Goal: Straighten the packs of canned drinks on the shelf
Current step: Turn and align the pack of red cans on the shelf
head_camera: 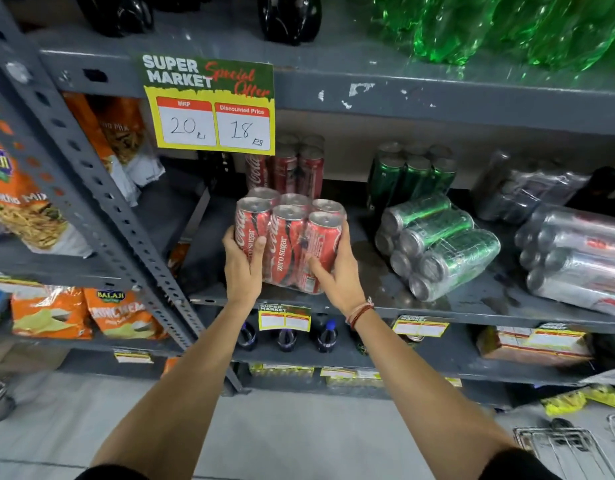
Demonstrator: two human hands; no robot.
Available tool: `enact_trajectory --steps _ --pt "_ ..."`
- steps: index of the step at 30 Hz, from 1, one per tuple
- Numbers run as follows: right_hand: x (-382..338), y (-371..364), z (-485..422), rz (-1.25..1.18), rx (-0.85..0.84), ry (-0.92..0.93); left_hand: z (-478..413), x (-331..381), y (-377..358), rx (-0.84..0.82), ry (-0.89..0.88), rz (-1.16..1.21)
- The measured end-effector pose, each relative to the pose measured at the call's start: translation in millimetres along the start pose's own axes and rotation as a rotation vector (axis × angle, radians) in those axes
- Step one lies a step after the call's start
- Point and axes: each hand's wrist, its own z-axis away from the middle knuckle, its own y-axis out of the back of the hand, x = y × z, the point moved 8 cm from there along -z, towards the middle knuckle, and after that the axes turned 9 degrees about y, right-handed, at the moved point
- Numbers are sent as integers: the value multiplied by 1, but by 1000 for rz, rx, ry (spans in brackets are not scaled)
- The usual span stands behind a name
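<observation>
Both hands grip one shrink-wrapped red six-pack (pixel 288 242) of zero-sugar cola cans at the front edge of the grey metal shelf (pixel 378 292). The left hand (pixel 243 268) closes on the pack's left side, thumb across the front of the left can. The right hand (pixel 337 271) closes on the right side, thumb on the front of the right can, fingers wrapped behind. The pack stands upright, can tops up, with its base at or just above the shelf edge; contact with the shelf cannot be confirmed from this angle.

Directly behind it stands a second red pack (pixel 292 168), upright. To the right, at the back, a green pack (pixel 411 174) stands upright. In front of that, another green pack (pixel 437 244) lies on its side, can ends facing left. Farther right, two silver packs (pixel 576 258) also lie on their sides. A yellow price card (pixel 212 109) hangs from the shelf above.
</observation>
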Motion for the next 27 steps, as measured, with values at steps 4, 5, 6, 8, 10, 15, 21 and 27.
enact_trajectory --steps 4,5,6,8,10,15,21,27 --pt "-7 -8 15 19 31 38 5 -4 3 -68 -7 -3" --pt "-9 -11 17 28 37 47 6 -3 5 -79 -14 -13" --pt "-9 -13 19 34 44 54 6 -3 7 -91 -24 -22" --pt "-10 -16 23 43 67 57 4 -5 11 -114 -23 -50" --pt "-10 -17 28 43 91 62 1 -9 15 -141 -14 -77" --pt "-5 -8 37 52 122 46 13 -34 29 -162 92 -161" --pt "-1 22 1 -215 234 -127 72 -15 14 130 170 96" --pt "11 6 -34 -195 -59 -304 81 10 -50 22 358 375"
